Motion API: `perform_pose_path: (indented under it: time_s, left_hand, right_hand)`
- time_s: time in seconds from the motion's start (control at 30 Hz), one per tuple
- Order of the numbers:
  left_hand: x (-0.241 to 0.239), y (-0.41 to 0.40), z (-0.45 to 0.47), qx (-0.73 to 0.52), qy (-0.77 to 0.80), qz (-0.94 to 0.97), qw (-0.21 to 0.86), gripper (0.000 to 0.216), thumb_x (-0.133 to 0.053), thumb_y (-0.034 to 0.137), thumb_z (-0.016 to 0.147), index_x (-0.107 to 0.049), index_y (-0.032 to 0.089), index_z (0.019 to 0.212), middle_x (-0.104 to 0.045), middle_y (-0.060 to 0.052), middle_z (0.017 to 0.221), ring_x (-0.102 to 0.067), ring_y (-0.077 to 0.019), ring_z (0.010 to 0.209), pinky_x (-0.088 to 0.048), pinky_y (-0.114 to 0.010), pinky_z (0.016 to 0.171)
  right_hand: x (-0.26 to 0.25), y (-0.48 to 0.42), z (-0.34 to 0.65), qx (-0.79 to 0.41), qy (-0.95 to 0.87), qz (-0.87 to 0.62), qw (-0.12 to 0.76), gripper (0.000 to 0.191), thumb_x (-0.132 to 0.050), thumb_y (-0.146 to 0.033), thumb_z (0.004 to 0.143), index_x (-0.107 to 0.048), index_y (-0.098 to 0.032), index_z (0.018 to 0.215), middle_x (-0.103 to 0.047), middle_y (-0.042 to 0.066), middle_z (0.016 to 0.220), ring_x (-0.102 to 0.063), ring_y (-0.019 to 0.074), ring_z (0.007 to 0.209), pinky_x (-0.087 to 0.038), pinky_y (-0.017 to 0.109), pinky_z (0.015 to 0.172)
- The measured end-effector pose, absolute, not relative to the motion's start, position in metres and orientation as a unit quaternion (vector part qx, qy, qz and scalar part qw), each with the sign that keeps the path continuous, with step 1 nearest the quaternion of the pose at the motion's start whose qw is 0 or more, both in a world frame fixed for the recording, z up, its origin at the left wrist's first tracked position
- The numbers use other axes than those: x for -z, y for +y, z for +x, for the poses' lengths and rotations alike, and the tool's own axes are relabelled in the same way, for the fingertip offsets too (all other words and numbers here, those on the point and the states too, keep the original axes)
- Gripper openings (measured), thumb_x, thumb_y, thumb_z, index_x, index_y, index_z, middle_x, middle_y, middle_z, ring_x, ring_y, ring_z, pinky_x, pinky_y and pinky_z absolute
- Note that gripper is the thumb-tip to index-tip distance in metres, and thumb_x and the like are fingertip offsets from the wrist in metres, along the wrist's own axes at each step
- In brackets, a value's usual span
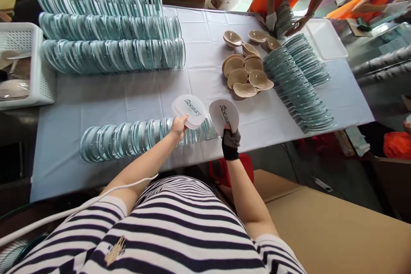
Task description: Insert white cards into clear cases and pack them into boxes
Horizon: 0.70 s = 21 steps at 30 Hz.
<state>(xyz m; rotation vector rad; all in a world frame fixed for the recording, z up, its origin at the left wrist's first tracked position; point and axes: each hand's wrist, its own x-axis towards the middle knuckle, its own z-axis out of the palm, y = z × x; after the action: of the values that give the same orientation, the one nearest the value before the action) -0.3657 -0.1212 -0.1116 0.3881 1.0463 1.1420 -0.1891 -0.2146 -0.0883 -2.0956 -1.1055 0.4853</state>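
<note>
My left hand [179, 127] pinches a small stack of pale, rounded plastic sheets [190, 111] with dark lettering on the top one. My right hand [231, 140], in a dark striped glove with bare fingertips, grips a similar rounded printed sheet [224, 115], held apart from the left stack. Whether it is one sheet or more I cannot tell. Beneath and beside my left hand, a long row of clear, rounded plastic shells [128, 139] lies along the near side of the table. Part of that row is hidden behind my left hand and forearm.
Several more shell rows [112, 55] lie at the back left of the white-covered table [128, 94]. Beige bra cups [247, 70] and stacked shells [298, 90] are to the right. A white basket [48, 75] stands left. A co-worker's hands [297, 25] handle shells.
</note>
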Motion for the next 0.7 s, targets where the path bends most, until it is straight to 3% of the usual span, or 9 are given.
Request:
perform_pose_path:
  time_s: [0.17,0.37,0.57,0.7]
  left_hand:
    - [0.115,-0.09,-0.365,-0.545,0.457,0.148,0.687,0.018,-0.065,0.012,0.086,-0.07,0.012,0.103,-0.077,-0.009,0.095,-0.072,-0.0218,0.099,-0.055,-0.038,0.096]
    - [0.125,-0.088,-0.357,-0.549,0.451,0.164,0.685,0.024,-0.07,0.011,0.082,-0.071,0.013,0.106,-0.077,-0.009,0.1,-0.07,-0.0216,0.106,-0.052,-0.035,0.101]
    - [0.121,-0.087,-0.359,-0.543,0.48,0.123,0.678,0.023,-0.061,0.009,0.088,-0.069,0.013,0.109,-0.077,-0.008,0.096,-0.071,-0.0196,0.102,-0.054,-0.035,0.099]
    - [0.121,-0.088,-0.361,-0.54,0.477,0.113,0.685,0.023,-0.063,0.011,0.087,-0.069,0.013,0.109,-0.077,-0.009,0.101,-0.071,-0.021,0.104,-0.054,-0.036,0.098]
  right_hand:
    - [0.111,-0.3,-0.183,-0.148,-0.556,-0.813,0.09,0.042,-0.038,-0.035,0.097,-0.064,-0.018,0.126,-0.073,0.012,0.101,-0.068,0.0237,0.089,-0.048,0.028,0.076]
    - [0.126,-0.267,-0.216,-0.196,-0.601,-0.774,-0.044,0.037,-0.038,-0.034,0.099,-0.058,-0.026,0.13,-0.074,0.008,0.096,-0.069,0.0219,0.086,-0.044,0.027,0.068]
    - [0.119,-0.223,-0.22,-0.22,-0.578,-0.785,-0.026,0.041,-0.043,-0.051,0.097,-0.054,-0.019,0.12,-0.072,0.009,0.091,-0.069,0.0226,0.083,-0.043,0.028,0.068]
    - [0.124,-0.237,-0.212,-0.197,-0.596,-0.778,0.034,0.034,-0.035,-0.04,0.1,-0.061,-0.02,0.11,-0.072,0.006,0.095,-0.067,0.0183,0.085,-0.04,0.025,0.069]
